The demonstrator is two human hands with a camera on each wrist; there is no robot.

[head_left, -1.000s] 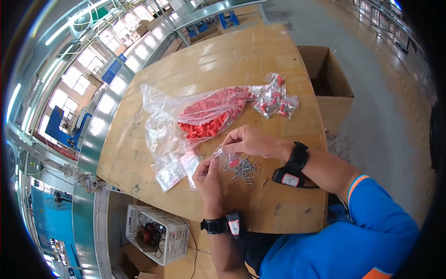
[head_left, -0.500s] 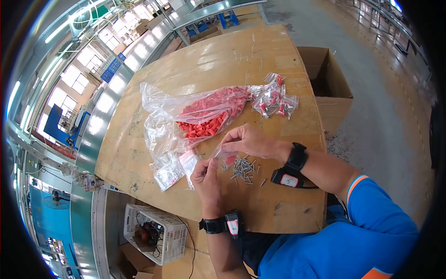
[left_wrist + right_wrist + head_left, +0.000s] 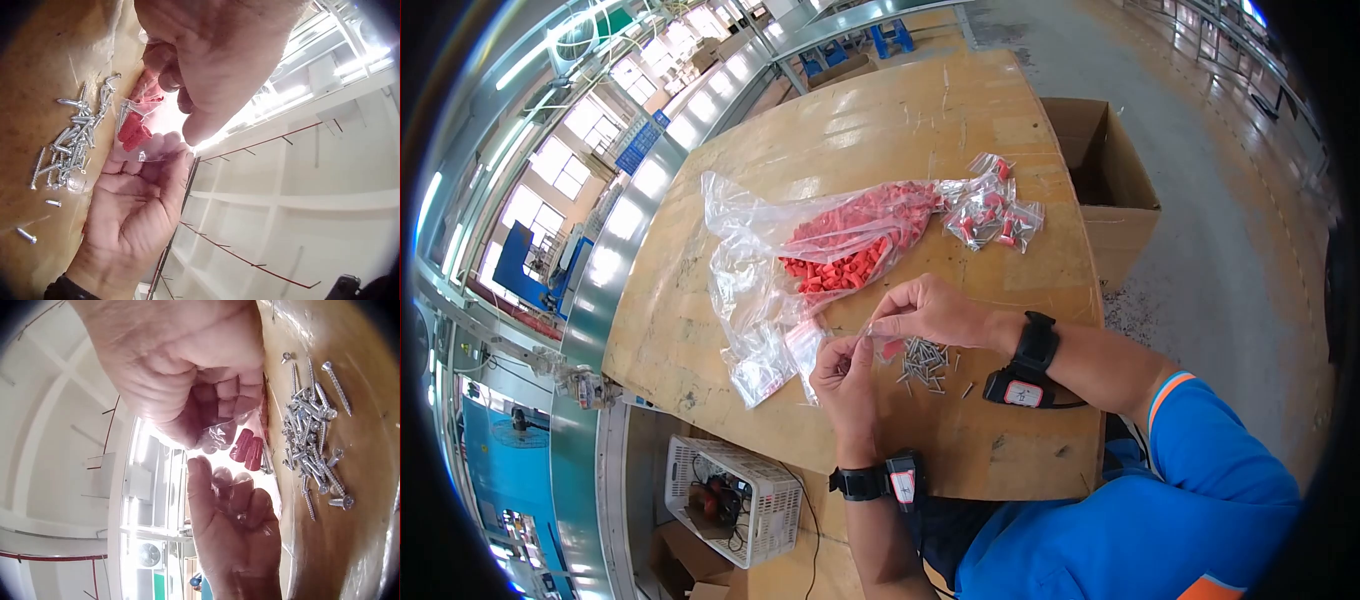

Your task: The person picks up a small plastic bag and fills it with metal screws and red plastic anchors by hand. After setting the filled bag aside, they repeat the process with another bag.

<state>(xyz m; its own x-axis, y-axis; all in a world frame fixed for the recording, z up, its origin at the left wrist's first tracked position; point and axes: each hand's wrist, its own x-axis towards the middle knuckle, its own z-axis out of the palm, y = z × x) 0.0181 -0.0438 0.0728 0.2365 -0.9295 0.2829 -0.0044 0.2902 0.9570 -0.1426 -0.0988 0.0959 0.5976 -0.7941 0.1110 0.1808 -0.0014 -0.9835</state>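
Both hands pinch the top edge of one small clear bag between thumb and fingers. The left hand (image 3: 847,383) is at the near side of it, the right hand (image 3: 930,308) at the far side, their fingertips close together. Two red plugs (image 3: 247,450) lie inside the bag in the right wrist view, and screws (image 3: 123,116) show beside them in the left wrist view. A pile of loose silver screws (image 3: 926,363) lies on the table just beyond the bag.
A large clear bag of red plugs (image 3: 840,268) lies on the table (image 3: 730,440), with flat empty bags (image 3: 758,378) near it. Several filled small bags (image 3: 994,215) sit at the far right. A cardboard box (image 3: 1120,225) and a white crate (image 3: 775,515) stand beside the table.
The fingertips of the two hands have come closer together at the bag's edge, and the right hand has shifted slightly toward the left one. The bag hangs a little lower.
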